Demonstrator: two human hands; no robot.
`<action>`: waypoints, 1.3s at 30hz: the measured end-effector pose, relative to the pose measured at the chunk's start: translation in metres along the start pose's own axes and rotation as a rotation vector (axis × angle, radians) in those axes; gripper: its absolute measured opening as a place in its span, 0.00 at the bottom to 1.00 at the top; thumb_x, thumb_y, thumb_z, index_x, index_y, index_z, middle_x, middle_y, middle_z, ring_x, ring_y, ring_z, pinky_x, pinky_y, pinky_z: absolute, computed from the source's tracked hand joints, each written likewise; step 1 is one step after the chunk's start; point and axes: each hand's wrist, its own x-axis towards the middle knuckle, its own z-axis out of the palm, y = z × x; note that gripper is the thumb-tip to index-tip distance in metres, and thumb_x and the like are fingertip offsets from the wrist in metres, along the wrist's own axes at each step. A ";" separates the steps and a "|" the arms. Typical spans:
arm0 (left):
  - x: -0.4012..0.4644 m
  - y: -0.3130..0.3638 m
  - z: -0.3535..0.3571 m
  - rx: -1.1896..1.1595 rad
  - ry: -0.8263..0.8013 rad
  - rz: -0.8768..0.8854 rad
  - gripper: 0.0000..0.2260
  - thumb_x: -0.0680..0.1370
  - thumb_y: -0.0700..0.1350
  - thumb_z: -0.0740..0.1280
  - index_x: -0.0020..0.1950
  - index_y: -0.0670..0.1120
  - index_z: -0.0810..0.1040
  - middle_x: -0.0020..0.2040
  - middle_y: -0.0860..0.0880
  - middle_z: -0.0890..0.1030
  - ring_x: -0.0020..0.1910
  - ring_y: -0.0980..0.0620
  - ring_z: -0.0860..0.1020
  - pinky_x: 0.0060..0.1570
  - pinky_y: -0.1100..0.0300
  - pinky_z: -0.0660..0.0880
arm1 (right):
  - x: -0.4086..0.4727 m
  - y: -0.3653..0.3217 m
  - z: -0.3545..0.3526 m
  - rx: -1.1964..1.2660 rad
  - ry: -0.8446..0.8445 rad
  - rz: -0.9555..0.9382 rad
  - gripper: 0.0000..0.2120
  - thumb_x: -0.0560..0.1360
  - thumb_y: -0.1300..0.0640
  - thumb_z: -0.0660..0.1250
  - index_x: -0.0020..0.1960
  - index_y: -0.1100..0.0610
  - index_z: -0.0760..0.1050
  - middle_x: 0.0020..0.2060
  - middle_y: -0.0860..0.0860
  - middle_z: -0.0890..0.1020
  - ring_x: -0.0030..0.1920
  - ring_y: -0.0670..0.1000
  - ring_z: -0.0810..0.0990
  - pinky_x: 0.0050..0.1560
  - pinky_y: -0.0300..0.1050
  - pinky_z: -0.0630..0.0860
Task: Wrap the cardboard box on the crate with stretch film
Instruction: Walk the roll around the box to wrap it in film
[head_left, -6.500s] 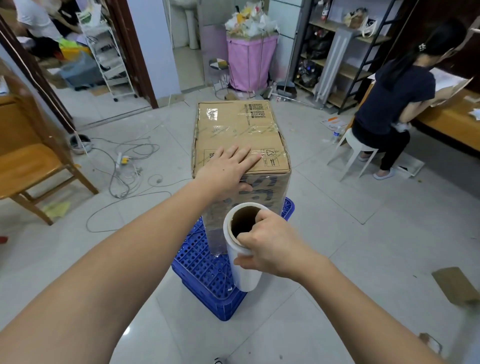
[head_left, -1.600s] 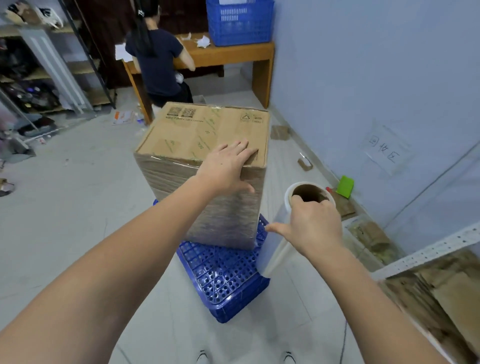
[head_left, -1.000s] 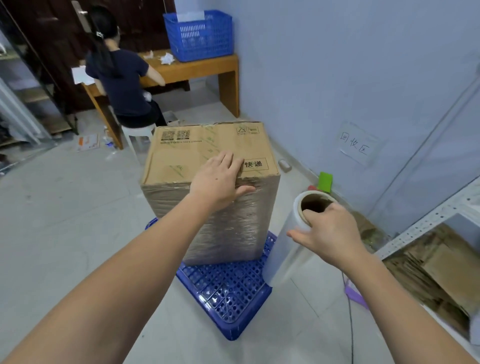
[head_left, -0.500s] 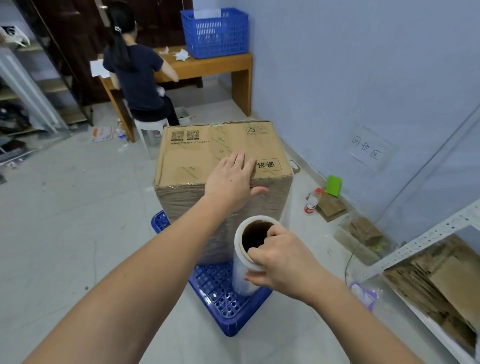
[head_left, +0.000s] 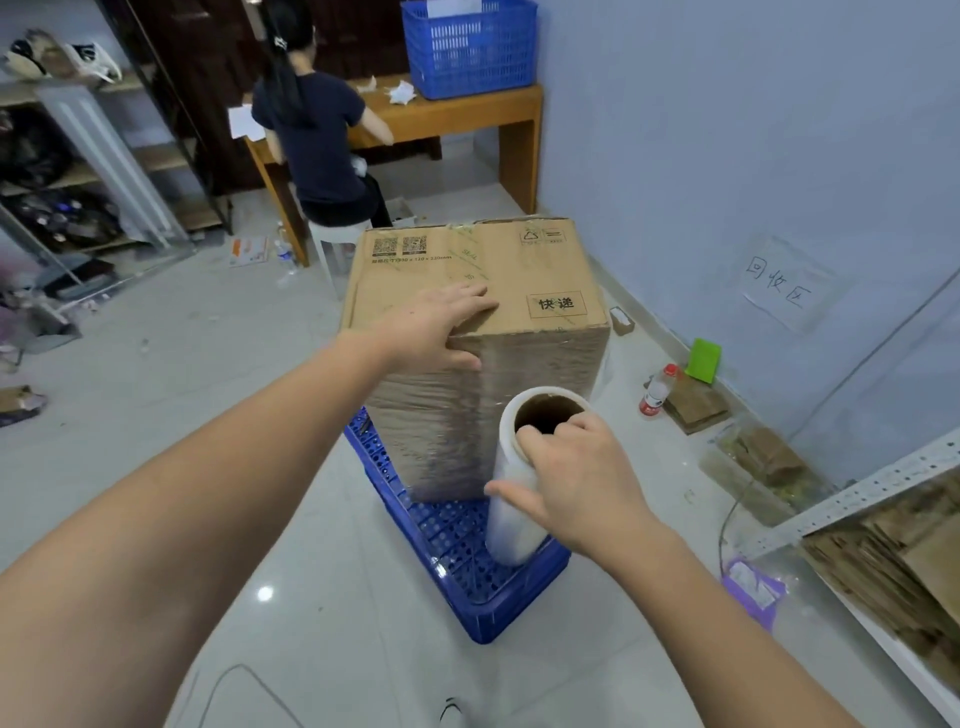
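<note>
Upright on a blue perforated plastic crate (head_left: 467, 566) on the pale tiled floor (head_left: 156, 415) stands a tall brown cardboard box (head_left: 467, 270), its sides already covered in layers of clear stretch film, its top bare and printed with two QR codes and a framed label. The left hand (head_left: 441, 325) lies flat on the near edge of the box top, fingers straight and spread, the thumb pressed against the wrapped front face just below the edge. The right hand (head_left: 576, 478) grips a white roll of stretch film on a brown cardboard core (head_left: 519, 488), fingers hooked into the open upper end of the core and the thumb against the roll's side; the roll hangs nearly upright just in front of the box, its lower end over the crate (whether it touches the crate I cannot tell). Beyond the box, a seated person in a dark shirt (head_left: 311, 135) faces a wooden bench (head_left: 467, 114) that carries a blue plastic basket (head_left: 470, 47). Near the blue wall to the right lie a small bottle with a red cap (head_left: 657, 389), a green block (head_left: 702, 359) and flattened cardboard pieces (head_left: 693, 405).
</note>
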 end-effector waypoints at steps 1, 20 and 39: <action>-0.008 -0.013 -0.002 0.033 -0.019 -0.010 0.41 0.77 0.62 0.72 0.84 0.59 0.53 0.84 0.54 0.51 0.83 0.50 0.50 0.81 0.46 0.49 | 0.002 0.003 0.000 -0.002 0.006 0.012 0.23 0.73 0.31 0.63 0.36 0.50 0.64 0.25 0.45 0.72 0.28 0.51 0.65 0.47 0.48 0.72; -0.042 -0.077 0.026 0.254 0.236 0.017 0.42 0.77 0.76 0.51 0.84 0.53 0.52 0.84 0.47 0.56 0.82 0.46 0.54 0.80 0.46 0.51 | 0.045 -0.073 0.005 -0.151 -0.173 0.594 0.30 0.70 0.23 0.57 0.38 0.52 0.66 0.26 0.46 0.74 0.34 0.51 0.74 0.51 0.44 0.68; -0.041 -0.080 0.030 0.316 0.288 0.057 0.41 0.78 0.74 0.48 0.84 0.51 0.55 0.83 0.43 0.59 0.81 0.42 0.57 0.79 0.44 0.54 | 0.032 -0.103 0.005 -0.209 -0.171 0.841 0.29 0.71 0.25 0.58 0.38 0.52 0.60 0.25 0.47 0.71 0.29 0.52 0.69 0.41 0.47 0.69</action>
